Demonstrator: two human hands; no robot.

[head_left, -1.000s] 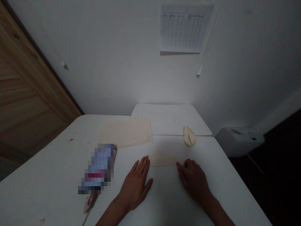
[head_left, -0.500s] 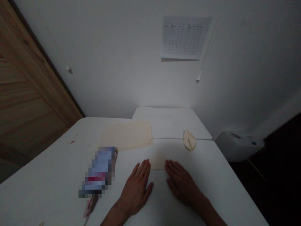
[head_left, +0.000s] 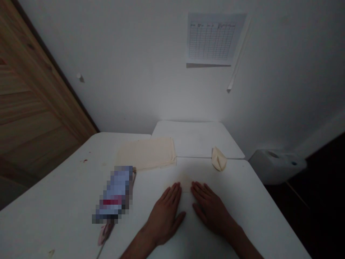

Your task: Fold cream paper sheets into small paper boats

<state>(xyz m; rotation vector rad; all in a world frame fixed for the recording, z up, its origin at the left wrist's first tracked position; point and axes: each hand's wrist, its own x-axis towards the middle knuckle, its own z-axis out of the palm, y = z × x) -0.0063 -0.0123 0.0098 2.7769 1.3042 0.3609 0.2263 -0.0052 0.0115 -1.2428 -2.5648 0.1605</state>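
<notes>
My left hand lies flat on the white table, fingers stretched forward and together. My right hand lies flat beside it, fingers stretched out too. Between and just beyond the fingertips of both hands a small pale cream cloth piece lies on the table, mostly covered by the hands. Neither hand grips anything.
A folded cream cloth stack lies at the back left. A small folded cream piece stands at the back right. A blurred-out object lies left of my left hand. A second white table abuts behind. A white bin sits right.
Both hands have slid inward toward each other over the flat cream piece; the right moved left first, then the left moved right. The visible cloth has shrunk to a small patch.
</notes>
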